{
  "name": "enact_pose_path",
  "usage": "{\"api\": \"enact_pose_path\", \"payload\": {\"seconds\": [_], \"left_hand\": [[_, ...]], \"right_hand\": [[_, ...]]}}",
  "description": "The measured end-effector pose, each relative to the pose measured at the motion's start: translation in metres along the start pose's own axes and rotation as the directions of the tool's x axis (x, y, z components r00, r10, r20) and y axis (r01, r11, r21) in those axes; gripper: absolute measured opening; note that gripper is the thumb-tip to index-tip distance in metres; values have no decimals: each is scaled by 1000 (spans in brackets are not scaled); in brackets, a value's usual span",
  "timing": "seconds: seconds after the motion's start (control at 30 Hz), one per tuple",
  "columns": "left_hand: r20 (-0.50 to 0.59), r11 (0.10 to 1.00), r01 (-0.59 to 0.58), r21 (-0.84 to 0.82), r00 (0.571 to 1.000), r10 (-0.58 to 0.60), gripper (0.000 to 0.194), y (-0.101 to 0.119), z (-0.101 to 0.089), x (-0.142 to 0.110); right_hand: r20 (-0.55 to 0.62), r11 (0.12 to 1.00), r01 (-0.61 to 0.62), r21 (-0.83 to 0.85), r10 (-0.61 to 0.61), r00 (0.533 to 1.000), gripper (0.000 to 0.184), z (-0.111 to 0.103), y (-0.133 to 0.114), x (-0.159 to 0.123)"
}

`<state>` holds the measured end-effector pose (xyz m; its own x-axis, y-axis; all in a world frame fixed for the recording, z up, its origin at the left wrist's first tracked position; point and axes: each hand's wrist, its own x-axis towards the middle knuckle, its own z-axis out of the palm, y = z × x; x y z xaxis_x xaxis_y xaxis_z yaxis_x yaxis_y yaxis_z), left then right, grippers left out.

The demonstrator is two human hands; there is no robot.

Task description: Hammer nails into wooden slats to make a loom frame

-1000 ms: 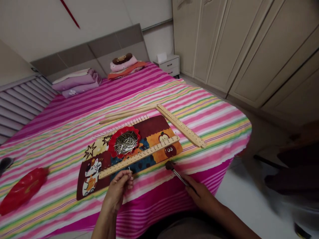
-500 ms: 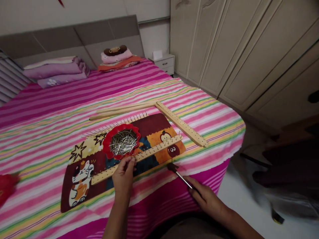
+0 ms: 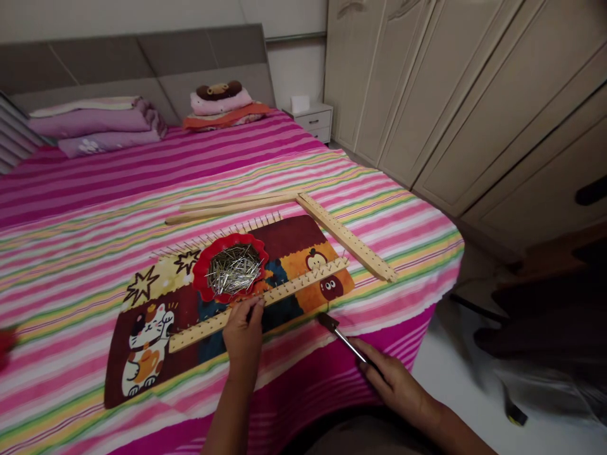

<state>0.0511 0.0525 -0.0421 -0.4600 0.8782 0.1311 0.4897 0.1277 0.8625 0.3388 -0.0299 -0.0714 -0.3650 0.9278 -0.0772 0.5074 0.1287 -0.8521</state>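
Observation:
My left hand (image 3: pixel 244 322) is pinched closed at the middle of a perforated wooden strip (image 3: pixel 199 332), fingertips at one of its holes. The nail in those fingertips is mostly hidden. Several nails stand along the strip's right half. My right hand (image 3: pixel 391 376) is closed round the handle of a hammer (image 3: pixel 348 341), its dark head low over the bed by the mat's front edge. Just behind the strip, a red scalloped bowl (image 3: pixel 199 268) holds a heap of loose nails (image 3: pixel 236 270). Strip and bowl rest on a patterned mat (image 3: pixel 296 235) with a cat picture.
More perforated wooden strips (image 3: pixel 348 237) lie to the right of and behind the mat. Another strip full of upright nails (image 3: pixel 218 237) runs along the mat's back edge. Folded bedding (image 3: pixel 104 123) is stacked near the headboard. A wardrobe (image 3: pixel 427 95) stands to the right.
My left hand has carried a nail up and right, from in front of the strip onto it. The right hand keeps its hold on the hammer. The view has shifted, pushing the left red object nearly out.

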Motion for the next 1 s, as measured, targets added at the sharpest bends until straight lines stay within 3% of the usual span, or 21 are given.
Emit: {"api": "enact_pose_path", "payload": {"seconds": [0.13,0.23,0.37,0.53,0.67,0.83,1.0], "left_hand": [[14,990,-123,71,992,123,22,0,1,-1],[9,974,-208,88,978,208,21,-1,2,-2],[-2,960,-259,105,965,261,21,-3,4,-4],[21,955,-277,109,961,277,19,-4,4,-6],[35,953,-282,105,959,280,21,-5,3,-7],[10,937,-328,122,944,329,19,-9,8,-5],[-44,897,-411,162,905,423,20,-6,2,-11]], "right_hand": [[-21,992,-50,114,53,998,46,-1,-20,-2],[39,953,-128,275,122,992,49,-3,-51,4],[15,974,52,221,-57,998,43,-10,-98,28],[79,979,125,163,-139,987,42,-9,-133,63],[104,978,150,144,-165,981,42,-5,-140,73],[128,989,94,116,-109,986,45,-17,-142,56],[163,989,20,149,-44,986,47,-18,-108,30]]}}
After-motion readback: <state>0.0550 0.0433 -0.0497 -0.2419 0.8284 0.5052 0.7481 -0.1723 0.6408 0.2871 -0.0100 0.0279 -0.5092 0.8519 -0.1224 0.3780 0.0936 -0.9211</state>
